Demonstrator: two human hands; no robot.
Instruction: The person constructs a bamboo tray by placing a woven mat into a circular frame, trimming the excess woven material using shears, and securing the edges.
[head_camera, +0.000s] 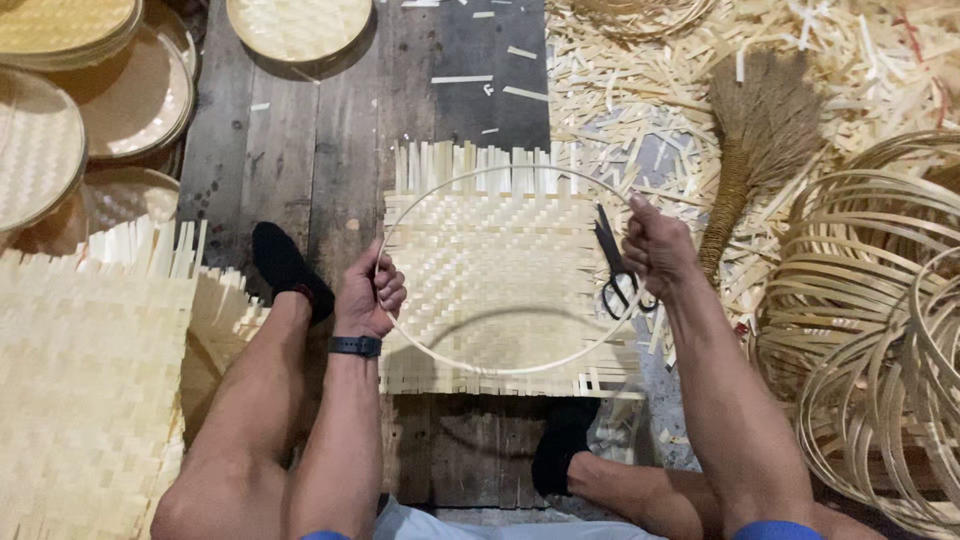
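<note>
A thin bamboo hoop (505, 370) is held above a square woven mat (490, 290) on the wooden floor (300, 150). Its left side is grasped by the left hand (367, 295), its right side by the right hand (655, 250). Black scissors (612, 262) are lying on the mat, just beside the right hand.

Light falls from above, soft and warm — the woven mat (490, 290) at the centre glows pale and evenly lit. The hoop (500, 368) throws a faint curved shadow across the mat's lower half. Left of the mat the floorboards (300, 150) stay dim; below the mat, darker still. Right of it, the strip litter (640, 90) looks bright, nearly washed out. Focus is fairly sharp around the mat — slightly softer and stretched toward the corners. No glare.
</note>
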